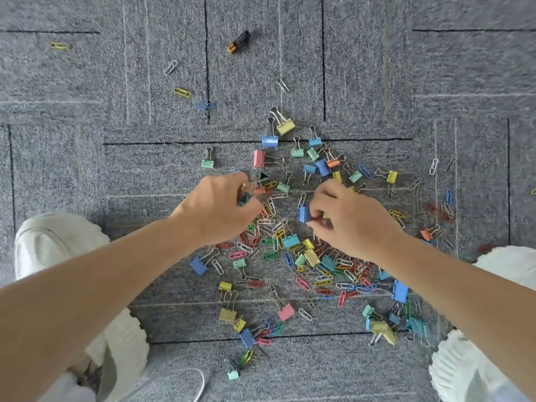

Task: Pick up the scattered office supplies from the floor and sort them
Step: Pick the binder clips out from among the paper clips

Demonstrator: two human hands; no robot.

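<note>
The grey carpet floor [377, 68] fills my view, and the supplies are spread all over it. Paper clips [303, 284] and coloured binder clips [285, 126] are thickest between my knees and thin out further away. A battery [238, 42] lies well apart at the far side.

Both hands are down in the heap, near each other but not touching. My left hand [217, 208] is curled round a small bunch; a teal clip [245, 198] and some wire loops show at the fingertips. My right hand [352, 223] pinches a blue binder clip [304, 213] just above the carpet.

I expect everything here to be light and stiff. The binder clips should lift best by their painted bodies, since the wire handles swing. The paper clips are thin, probably slippery and tangled together, so they will likely come up in chains.

I cannot count what the left hand encloses. My forearms cover part of the heap, the right edge is blurred, and I see no box for sorting.
</note>
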